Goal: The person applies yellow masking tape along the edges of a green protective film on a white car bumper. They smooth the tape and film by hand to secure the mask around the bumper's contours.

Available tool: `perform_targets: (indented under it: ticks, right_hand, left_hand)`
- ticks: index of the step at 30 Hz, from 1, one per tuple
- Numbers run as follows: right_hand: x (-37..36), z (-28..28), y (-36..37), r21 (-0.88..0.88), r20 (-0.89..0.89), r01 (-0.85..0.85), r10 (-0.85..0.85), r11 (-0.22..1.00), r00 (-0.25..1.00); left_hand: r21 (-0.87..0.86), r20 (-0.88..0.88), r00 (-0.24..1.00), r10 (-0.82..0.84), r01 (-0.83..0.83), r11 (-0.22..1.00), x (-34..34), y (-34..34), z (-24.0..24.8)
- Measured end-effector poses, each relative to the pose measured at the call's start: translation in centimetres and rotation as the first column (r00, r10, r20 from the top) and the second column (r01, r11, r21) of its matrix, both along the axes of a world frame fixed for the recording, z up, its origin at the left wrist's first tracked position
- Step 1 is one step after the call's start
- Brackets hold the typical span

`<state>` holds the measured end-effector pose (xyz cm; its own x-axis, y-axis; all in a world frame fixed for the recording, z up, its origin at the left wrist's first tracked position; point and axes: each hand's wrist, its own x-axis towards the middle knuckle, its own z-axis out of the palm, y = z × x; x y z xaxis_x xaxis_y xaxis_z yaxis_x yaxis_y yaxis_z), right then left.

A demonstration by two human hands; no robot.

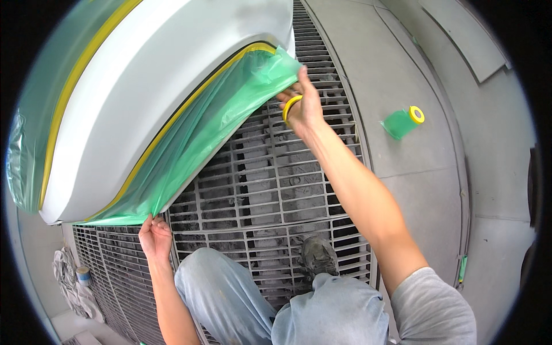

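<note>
A sheet of green translucent masking film [190, 141] hangs from a line of yellow tape along the curved lower edge of a white vehicle body panel [144, 80]. My left hand [156, 237] is closed, pinching the film's lower edge between thumb and fingertips. At the film's far right corner is my right hand [305, 104], its thumb against the film's edge. A yellow tape roll [292, 107] sits in that hand around the fingers, which are partly hidden behind it. Both arms are stretched out over the floor grating.
Metal floor grating [253, 195] lies beneath me and the panel. On the grey floor at the right rests a roll of green film with yellow tape [405, 122]. More green film [34, 132] covers the panel's left side. Bundled hose [72, 282] lies at lower left.
</note>
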<state>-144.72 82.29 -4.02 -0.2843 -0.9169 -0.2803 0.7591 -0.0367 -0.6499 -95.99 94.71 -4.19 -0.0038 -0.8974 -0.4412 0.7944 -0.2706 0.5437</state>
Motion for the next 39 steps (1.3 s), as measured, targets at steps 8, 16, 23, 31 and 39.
perform_targets:
  ticks: [8, 16, 23, 31, 39]
  right_hand:
    - [-0.4, 1.0, 0.1, -0.205, -0.026, -0.202, 0.201, 0.958, 0.979]
    - [2.0, -0.8, -1.1, 0.055, -0.221, -0.022, 0.033, 0.998, 0.975]
    - [1.6, -0.8, -1.1, -0.047, -0.622, -0.24, 0.159, 0.97, 0.766]
    - [3.0, -1.5, -4.3, -0.119, -0.691, 0.022, -0.099, 0.993, 0.716]
    - [4.1, -1.1, -4.8, -0.203, -0.729, 0.086, -0.209, 0.975, 0.652]
  left_hand:
    - [-0.058, -0.095, 0.995, 0.038, -0.044, 0.997, -0.4, 0.3, -0.1]
    - [0.097, 0.348, 0.927, 0.138, -0.182, 0.978, -3.1, -0.9, 0.7]
    - [0.103, 0.583, 0.812, 0.018, -0.096, 0.99, -4.0, -0.7, 1.7]
    - [0.025, 0.879, 0.466, 0.1, -0.255, 0.967, -6.2, -1.9, 1.3]
    - [-0.125, 0.908, 0.334, 0.252, -0.358, 0.925, -6.6, -2.6, 0.1]
